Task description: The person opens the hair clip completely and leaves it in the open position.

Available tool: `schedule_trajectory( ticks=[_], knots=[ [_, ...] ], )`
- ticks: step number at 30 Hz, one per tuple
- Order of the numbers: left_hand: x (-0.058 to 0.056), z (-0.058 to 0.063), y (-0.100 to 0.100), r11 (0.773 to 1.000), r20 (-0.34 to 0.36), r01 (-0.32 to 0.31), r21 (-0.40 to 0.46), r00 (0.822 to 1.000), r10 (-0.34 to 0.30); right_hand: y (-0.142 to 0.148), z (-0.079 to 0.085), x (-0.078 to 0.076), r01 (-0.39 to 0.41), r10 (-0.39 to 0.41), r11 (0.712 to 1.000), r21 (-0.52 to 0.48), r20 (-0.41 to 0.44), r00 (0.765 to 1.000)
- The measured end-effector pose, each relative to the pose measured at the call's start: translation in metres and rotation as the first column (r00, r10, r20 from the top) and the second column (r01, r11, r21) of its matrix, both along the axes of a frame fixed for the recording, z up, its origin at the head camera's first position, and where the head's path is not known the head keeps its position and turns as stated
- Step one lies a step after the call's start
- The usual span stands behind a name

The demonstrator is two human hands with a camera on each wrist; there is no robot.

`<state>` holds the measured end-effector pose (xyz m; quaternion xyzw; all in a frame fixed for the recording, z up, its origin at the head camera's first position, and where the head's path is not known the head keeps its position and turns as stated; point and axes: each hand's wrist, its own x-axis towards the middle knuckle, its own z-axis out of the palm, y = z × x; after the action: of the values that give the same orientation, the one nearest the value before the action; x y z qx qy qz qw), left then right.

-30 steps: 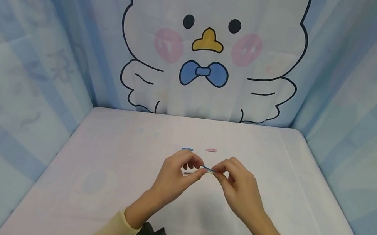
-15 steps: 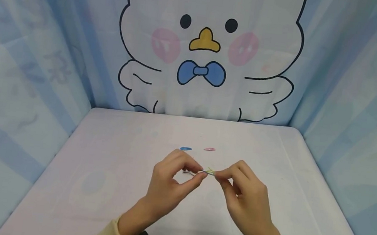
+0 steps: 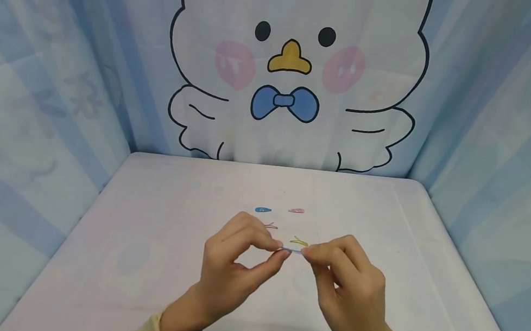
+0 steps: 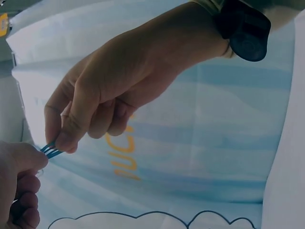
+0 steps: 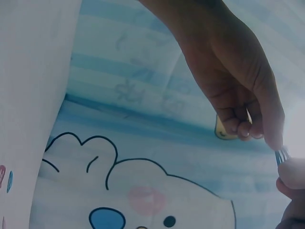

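Both hands hold one blue snap hair clip (image 3: pixel 292 251) between them, above the table. The left hand (image 3: pixel 234 266) pinches one end between thumb and index finger. At the other end, the right hand (image 3: pixel 352 284) pinches the clip with thumb and fingertips. In the left wrist view, separate prongs of the blue clip (image 4: pixel 51 150) show between the fingertips; the right wrist view shows them too. Just beyond the hands lies a yellow hair clip (image 3: pixel 299 241), its prongs spread. A pinkish clip (image 3: pixel 271 226), also spread, is partly hidden behind the left hand.
Farther back on the white table (image 3: pixel 169 193) lie a blue hair clip (image 3: pixel 262 209) and a pink hair clip (image 3: pixel 296 210), side by side. Printed curtains (image 3: pixel 371 139) stand along the back and both sides.
Both hands have drawn toward the body with the blue clip still pinched between them. The yellow clip and the spread pinkish clip now show more beyond the fingers.
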<state>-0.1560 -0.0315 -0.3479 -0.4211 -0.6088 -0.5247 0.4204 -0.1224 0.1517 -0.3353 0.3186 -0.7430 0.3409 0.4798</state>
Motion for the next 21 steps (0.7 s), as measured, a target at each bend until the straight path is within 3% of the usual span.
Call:
schedule_trajectory(
  ticks=[9, 21],
  knots=[
    [0.004, 0.004, -0.001, 1.000, -0.039, 0.021, 0.009, 0.999, -0.020, -0.006, 0.004, 0.000, -0.050, 0.046, 0.998, -0.035, -0.104, 0.994],
    [0.004, 0.001, 0.001, 0.999, -0.072, 0.046, -0.004, 0.996, -0.046, -0.011, 0.003, -0.003, -0.022, 0.007, 0.996, -0.087, -0.167, 0.986]
  ],
)
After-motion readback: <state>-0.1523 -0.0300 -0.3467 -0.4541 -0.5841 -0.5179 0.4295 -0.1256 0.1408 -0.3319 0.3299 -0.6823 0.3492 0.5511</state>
